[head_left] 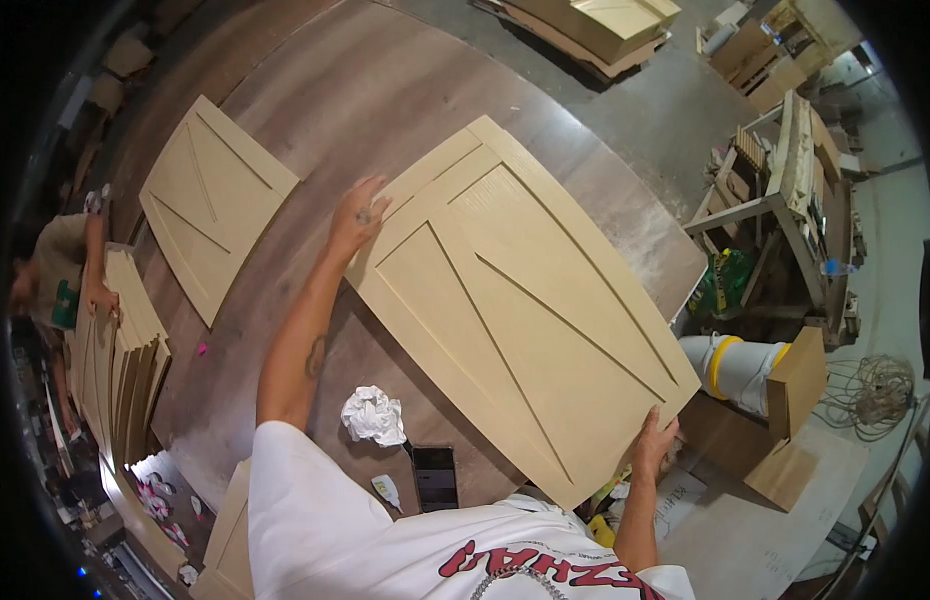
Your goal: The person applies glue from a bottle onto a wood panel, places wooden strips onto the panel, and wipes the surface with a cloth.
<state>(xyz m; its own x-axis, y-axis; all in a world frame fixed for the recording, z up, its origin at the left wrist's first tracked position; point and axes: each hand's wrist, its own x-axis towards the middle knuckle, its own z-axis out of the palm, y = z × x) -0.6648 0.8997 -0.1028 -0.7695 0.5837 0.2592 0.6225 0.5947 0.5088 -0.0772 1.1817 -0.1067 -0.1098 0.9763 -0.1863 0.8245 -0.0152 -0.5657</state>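
Note:
A large cream-painted cabinet door panel [530,310] with slanted ridges and a raised border lies across the middle of the view, between my two hands. My left hand [359,215] is at its far left edge, with fingers curled along the edge and the thumb hidden. At the near right corner my right hand [653,442] grips the rim, the thumb on top and the other fingers partly out of sight. Below the panel's left side are a crumpled white paper [373,416], a dark phone [435,478] and a small white bottle [386,491] on the brown table [315,120].
A similar panel [220,205] lies at the left. Beyond it a co-worker's hand [102,300] rests on a stack of upright panels [125,360]. White buckets [735,370], a cardboard box [795,385] and a wooden frame [785,200] stand at the right. More panels [605,30] sit at the back.

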